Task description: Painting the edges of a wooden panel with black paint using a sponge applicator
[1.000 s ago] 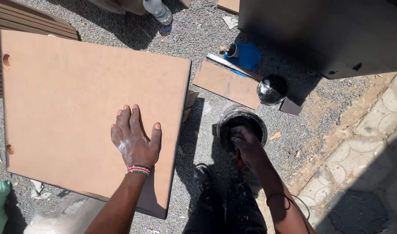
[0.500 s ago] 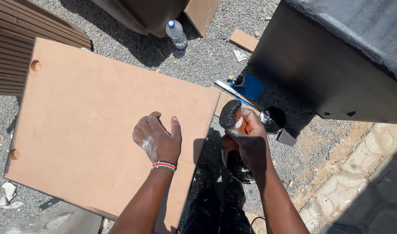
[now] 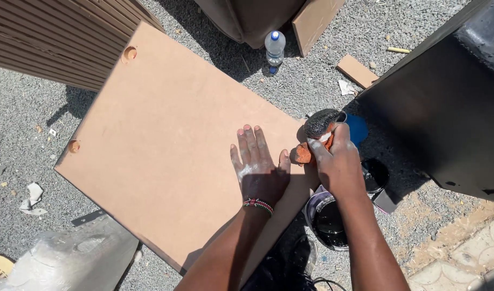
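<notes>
Head cam, L hand (image 3: 260,167) flat on board (image 3: 166,140), R hand (image 3: 338,161) gripping sponge (image 3: 318,132)

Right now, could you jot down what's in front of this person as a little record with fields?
Setting: outdoors on grey gravel, in sunlight
Left hand: flat, palm down on the brown board, fingers spread
Right hand: grip closed around an orange sponge with a black-coated end, at the board's right edge
Below right hand: open tin of black paint
Beside it: round black lid
Right: large black-painted panel
Top: plastic water bottle
</notes>
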